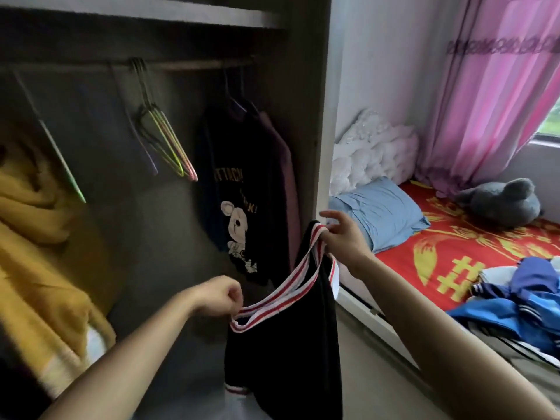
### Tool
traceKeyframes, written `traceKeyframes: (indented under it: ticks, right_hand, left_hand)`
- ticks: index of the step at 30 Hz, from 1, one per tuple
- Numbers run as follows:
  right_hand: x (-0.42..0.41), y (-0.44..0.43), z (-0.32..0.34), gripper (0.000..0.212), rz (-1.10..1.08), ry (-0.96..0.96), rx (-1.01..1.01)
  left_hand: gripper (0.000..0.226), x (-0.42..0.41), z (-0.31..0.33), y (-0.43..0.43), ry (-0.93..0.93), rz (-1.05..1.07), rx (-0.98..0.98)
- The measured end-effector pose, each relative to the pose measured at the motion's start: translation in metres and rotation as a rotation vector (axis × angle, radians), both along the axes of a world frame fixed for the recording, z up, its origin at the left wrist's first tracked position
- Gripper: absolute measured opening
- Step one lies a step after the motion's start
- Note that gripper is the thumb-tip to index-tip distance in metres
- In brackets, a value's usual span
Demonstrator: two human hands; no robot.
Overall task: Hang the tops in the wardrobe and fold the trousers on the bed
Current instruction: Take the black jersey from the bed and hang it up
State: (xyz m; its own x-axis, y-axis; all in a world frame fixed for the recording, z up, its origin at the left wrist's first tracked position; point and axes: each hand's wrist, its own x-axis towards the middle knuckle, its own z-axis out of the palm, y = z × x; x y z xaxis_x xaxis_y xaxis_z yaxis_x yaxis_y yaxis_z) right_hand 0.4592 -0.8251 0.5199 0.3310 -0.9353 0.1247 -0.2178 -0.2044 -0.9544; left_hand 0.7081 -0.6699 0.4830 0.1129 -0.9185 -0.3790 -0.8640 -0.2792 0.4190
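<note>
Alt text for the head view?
The left hand and right hand hold a black top by its striped band before the wardrobe, where empty hangers and a printed top hang on the rail. Bed to the right.

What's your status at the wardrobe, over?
Left hand, right hand pinch black top by striped neckband. No hanger in it. Spare hangers on rail, nothing blocking.

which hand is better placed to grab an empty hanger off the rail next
Left, probably. The left hand pinches the black top by its striped collar, nearer the empty hangers; the right hand pinches the collar's other end, towards the bed, and could hold it alone.
</note>
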Motion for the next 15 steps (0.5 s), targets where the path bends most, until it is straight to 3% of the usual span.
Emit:
traceKeyframes:
  ticks: [2, 6, 7, 10, 11, 12, 15]
  right_hand:
    - [0.028, 0.0, -0.002, 0.013, 0.072, 0.08, 0.006]
    - [0.071, 0.015, -0.004, 0.015, 0.317, 0.085, 0.036]
    - [0.079, 0.019, -0.002, 0.015, 0.438, 0.051, 0.059]
    - [0.1, 0.027, 0.008, 0.022, 0.695, -0.016, 0.077]
    - [0.107, 0.028, 0.011, 0.022, 0.727, -0.022, 0.061]
    - [0.113, 0.029, 0.014, 0.021, 0.736, -0.02, 0.036]
    - [0.124, 0.023, 0.017, 0.017, 0.586, 0.037, -0.089]
  left_hand:
    - [0.018, 0.015, -0.004, -0.002, 0.088, 0.106, -0.219]
    - [0.02, 0.045, -0.008, -0.006, 0.258, 0.27, -0.448]
    - [0.029, 0.054, -0.008, -0.005, 0.296, 0.288, -0.458]
    - [0.094, 0.072, 0.0, -0.005, 0.445, 0.246, -0.389]
    - [0.102, 0.073, 0.005, -0.007, 0.465, 0.202, -0.371]
    - [0.095, 0.075, 0.009, -0.009, 0.471, 0.144, -0.387]
    - [0.021, 0.073, 0.022, -0.019, 0.424, 0.047, -0.638]
